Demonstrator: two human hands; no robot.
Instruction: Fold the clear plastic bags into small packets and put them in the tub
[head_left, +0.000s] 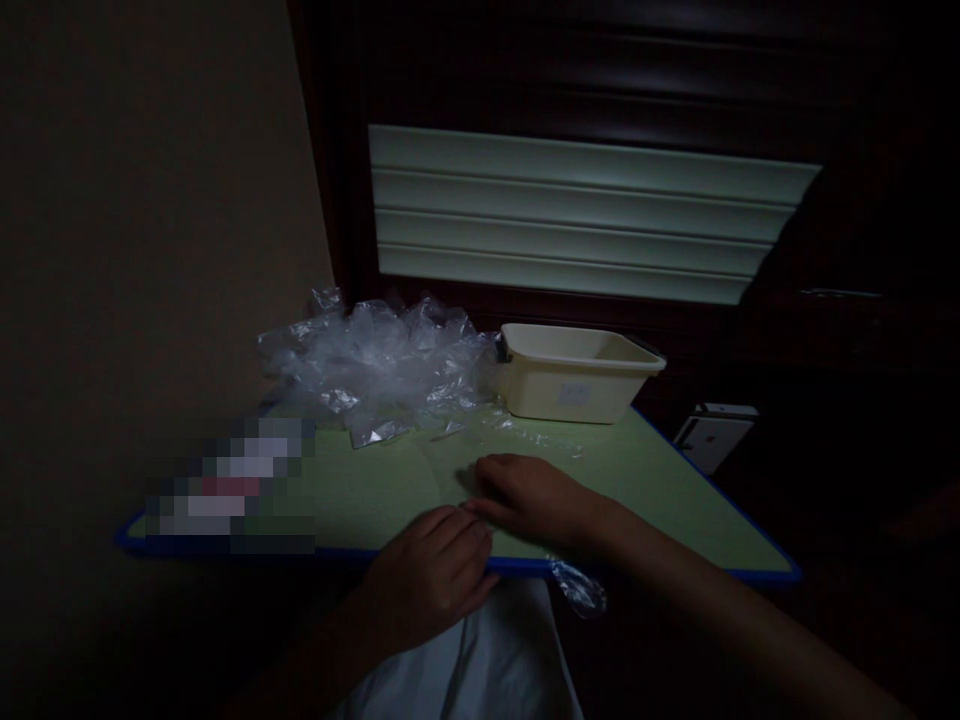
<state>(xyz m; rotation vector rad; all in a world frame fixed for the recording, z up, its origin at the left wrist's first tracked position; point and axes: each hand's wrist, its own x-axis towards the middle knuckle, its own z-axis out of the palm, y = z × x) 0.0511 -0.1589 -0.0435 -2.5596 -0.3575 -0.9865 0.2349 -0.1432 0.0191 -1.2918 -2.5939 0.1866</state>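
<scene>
My left hand (435, 570) is at the front edge of a pale green tabletop (360, 510) with its fingers curled together. Just beyond it, my right hand (536, 500) lies low over the top, fingers bent in a pinch, its fingertips close to those of the left. Whatever they pinch is too dark and small to make out. Under my right wrist, a crumpled clear plastic bag (577, 588) hangs over the blue table edge. A heap of clear plastic bags (382, 360) covers the back left, and a cream plastic bin (574, 390) stands beside it.
A blurred-out item (232, 485) lies at the table's left. Thin clear plastic scraps (536, 435) lie before the bin. A dark cabinet with pale slats (585, 215) rises behind, a wall (157, 200) at left. A white tablet-like device (716, 437) is beyond the right edge.
</scene>
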